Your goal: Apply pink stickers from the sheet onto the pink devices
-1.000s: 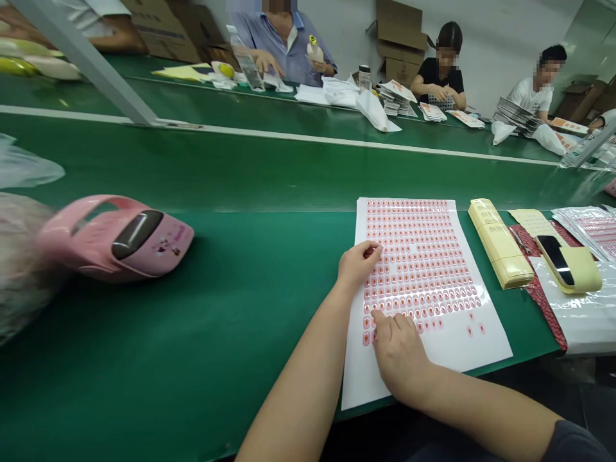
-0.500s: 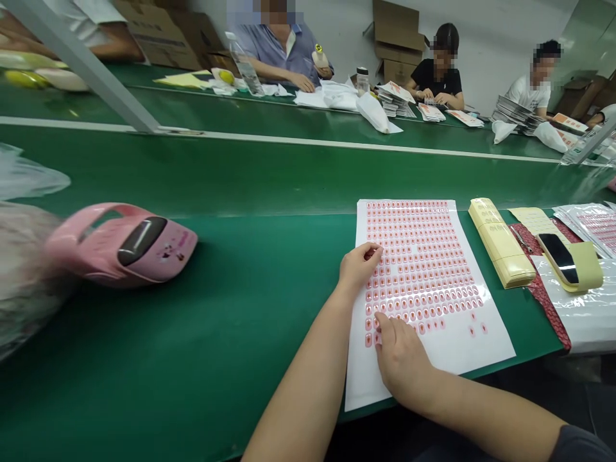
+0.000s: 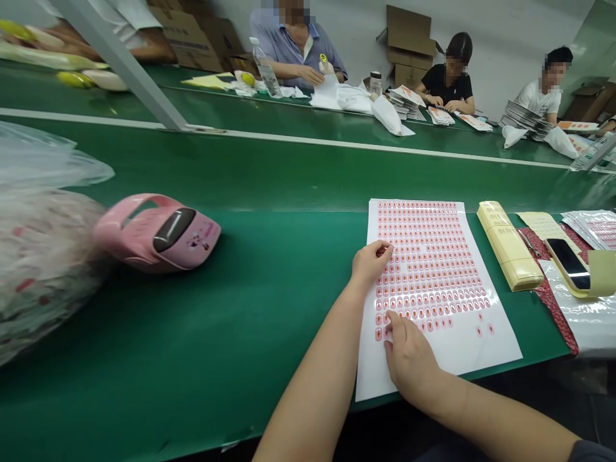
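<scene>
On the green table lies a white sheet (image 3: 476, 359) covered with rows of small glossy pink oval pieces (image 3: 423, 273), each with a dark red mark. My left hand (image 3: 370, 264) rests at the sheet's left edge, thumb and fingers pinched together over the outer pieces. Whatever those fingertips hold, if anything, is hidden. Lower down, my right hand (image 3: 411, 359) lies over the bottom rows, with its index finger and thumb apart. That index fingertip is at a piece near the left end, and no held thing shows in this hand.
Left of the sheet stand a pink handled device (image 3: 163, 234) and a full clear plastic bag (image 3: 43, 269). To the right are a yellow card stack (image 3: 510, 247), a phone (image 3: 568, 263) and more printed sheets (image 3: 591, 228). Several people work across the green divider (image 3: 289, 170).
The whole view has shifted left, showing more of the plastic bag. Both my hands keep nearly the same places on the sheet. Across the table, a person's hand has moved to white paper.
</scene>
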Demonstrator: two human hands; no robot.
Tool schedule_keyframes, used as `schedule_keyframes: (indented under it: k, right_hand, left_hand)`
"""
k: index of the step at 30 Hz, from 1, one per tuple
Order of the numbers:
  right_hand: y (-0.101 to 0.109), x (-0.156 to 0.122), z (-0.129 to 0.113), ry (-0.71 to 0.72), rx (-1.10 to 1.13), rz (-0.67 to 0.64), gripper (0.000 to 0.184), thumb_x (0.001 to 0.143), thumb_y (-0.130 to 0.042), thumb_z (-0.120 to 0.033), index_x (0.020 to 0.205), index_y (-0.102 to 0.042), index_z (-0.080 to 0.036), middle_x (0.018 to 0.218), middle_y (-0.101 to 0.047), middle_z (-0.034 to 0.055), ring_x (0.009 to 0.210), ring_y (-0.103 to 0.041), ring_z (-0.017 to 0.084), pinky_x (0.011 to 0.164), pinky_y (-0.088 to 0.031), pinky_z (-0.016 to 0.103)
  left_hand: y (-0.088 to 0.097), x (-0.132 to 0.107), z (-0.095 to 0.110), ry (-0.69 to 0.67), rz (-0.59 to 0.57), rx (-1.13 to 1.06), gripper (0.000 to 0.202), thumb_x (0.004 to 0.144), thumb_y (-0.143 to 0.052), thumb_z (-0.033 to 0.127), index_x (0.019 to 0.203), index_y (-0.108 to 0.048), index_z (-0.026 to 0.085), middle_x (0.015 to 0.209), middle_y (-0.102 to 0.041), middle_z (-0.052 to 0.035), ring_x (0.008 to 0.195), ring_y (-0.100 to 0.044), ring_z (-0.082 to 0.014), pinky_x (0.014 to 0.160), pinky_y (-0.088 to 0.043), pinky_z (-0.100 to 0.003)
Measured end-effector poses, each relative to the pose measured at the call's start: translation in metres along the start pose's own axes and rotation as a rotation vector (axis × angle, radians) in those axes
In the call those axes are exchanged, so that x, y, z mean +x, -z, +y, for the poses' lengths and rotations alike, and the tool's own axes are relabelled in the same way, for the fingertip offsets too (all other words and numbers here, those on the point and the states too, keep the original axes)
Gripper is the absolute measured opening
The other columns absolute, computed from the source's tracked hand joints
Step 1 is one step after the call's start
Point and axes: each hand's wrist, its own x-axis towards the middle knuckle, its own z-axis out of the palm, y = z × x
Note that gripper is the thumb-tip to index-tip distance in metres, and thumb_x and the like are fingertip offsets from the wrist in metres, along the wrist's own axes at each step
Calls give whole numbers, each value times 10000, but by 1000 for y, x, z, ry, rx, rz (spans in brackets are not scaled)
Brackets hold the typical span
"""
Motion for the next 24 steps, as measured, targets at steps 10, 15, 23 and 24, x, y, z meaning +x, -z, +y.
schedule_keyframes:
  k: [10,15,23,24]
  right_hand:
    - [-1,1,0,-124,140,13,460,749,-353,-47,1205,-379,-103,864,-579,121,775,-578,219,682,-536,392]
    - [9,7,3,-208,283,-92,475,731,-380,-69,1202,-363,-121,869,-573,100,785,-578,205,714,-520,389]
    - [19,15,11,-345,312,-200,471,746,-394,-84,1215,-358,-108,865,-596,91,759,-583,197,724,-493,383]
    - [20,16,10,-333,290,-207,478,745,-390,-78,1221,-360,-103,876,-601,96,777,-583,202,734,-489,382]
  left_hand:
    - [-2,-2,4,-1,12,22,200,726,-472,333,709,-635,218,635,-629,16,622,-545,-142,575,-366,-243]
    - [-3,-2,4,-2,15,32,192,735,-476,300,725,-649,218,633,-630,18,615,-541,-138,571,-364,-241]
    - [-4,-1,6,-9,12,35,176,743,-495,296,747,-652,216,674,-651,14,653,-563,-141,585,-374,-238]
    - [-4,-1,6,-8,11,35,176,745,-493,294,748,-652,217,674,-651,14,652,-565,-140,585,-375,-238]
